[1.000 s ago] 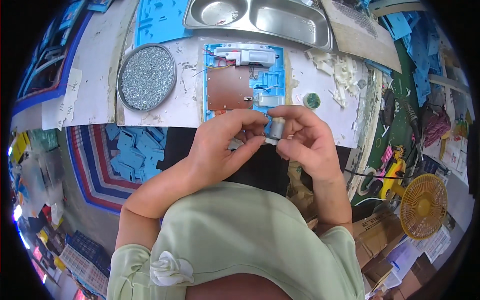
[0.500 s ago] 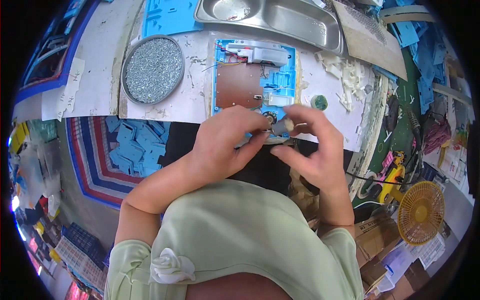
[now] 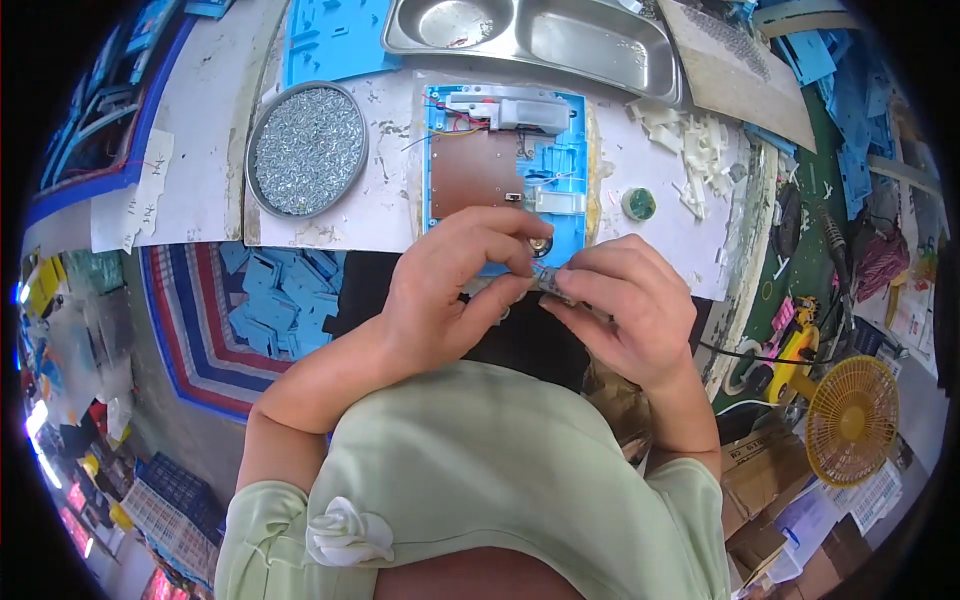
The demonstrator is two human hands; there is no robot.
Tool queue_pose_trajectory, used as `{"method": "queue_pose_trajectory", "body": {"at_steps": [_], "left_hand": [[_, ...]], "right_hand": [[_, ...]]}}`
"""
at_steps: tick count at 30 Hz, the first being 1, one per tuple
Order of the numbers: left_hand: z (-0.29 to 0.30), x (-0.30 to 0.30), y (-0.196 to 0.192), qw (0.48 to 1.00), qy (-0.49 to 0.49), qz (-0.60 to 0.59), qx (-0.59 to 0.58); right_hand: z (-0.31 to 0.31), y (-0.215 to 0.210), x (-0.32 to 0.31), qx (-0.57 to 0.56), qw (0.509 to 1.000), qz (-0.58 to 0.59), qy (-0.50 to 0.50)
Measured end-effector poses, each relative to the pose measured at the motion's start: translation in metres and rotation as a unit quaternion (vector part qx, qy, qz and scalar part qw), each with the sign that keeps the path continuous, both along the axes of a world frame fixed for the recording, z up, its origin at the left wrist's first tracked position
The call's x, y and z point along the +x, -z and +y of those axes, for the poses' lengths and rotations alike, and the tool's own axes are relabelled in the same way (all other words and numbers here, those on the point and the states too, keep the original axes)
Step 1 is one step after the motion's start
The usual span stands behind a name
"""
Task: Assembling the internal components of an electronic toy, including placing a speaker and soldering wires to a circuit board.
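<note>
Brown cardboard boxes (image 3: 775, 480) stand on the floor just below-left of the yellow fan (image 3: 853, 420), one bearing a white label. A white printed sheet (image 3: 880, 495) lies below the fan. No screens show.

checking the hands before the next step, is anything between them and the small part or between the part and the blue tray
Nothing visible. Both the left hand and right hand already pinch the small part, which sits right at the blue tray's near edge.
</note>
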State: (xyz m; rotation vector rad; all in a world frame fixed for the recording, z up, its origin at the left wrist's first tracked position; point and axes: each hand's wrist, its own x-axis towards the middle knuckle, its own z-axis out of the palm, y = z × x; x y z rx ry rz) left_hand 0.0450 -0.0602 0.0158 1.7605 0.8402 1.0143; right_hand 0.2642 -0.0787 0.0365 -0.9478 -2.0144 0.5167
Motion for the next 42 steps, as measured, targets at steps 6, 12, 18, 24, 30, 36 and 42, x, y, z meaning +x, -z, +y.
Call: {"method": "queue_pose_trajectory", "body": {"at_steps": [6,12,18,24,30,36,42], "left_hand": [[0.013,-0.002,-0.006,0.993,0.019,-0.023,-0.113],[0.055,0.025,-0.001,0.96,-0.063,0.223,0.156],[0.057,0.026,0.009,0.915,-0.012,0.278,0.293],[0.04,-0.01,0.02,0.935,-0.009,0.24,0.26],[0.036,-0.016,0.01,0.96,0.004,0.205,0.19],[0.054,-0.035,0.018,0.948,-0.236,0.163,0.135],[0.07,-0.032,0.028,0.921,-0.182,0.231,0.257]], "right_hand": [[-0.005,0.01,0.01,0.015,0.998,0.016,0.053],[-0.009,0.014,0.029,-0.026,0.989,0.051,0.135],[-0.003,0.019,0.035,-0.15,0.953,0.156,0.214],[0.05,0.03,0.023,-0.078,0.988,-0.019,0.132],[0.074,0.033,0.016,-0.065,0.984,-0.131,0.105],[0.079,0.018,0.014,-0.061,0.97,-0.213,0.097],[0.081,0.015,0.013,-0.057,0.968,-0.229,0.087]]}}
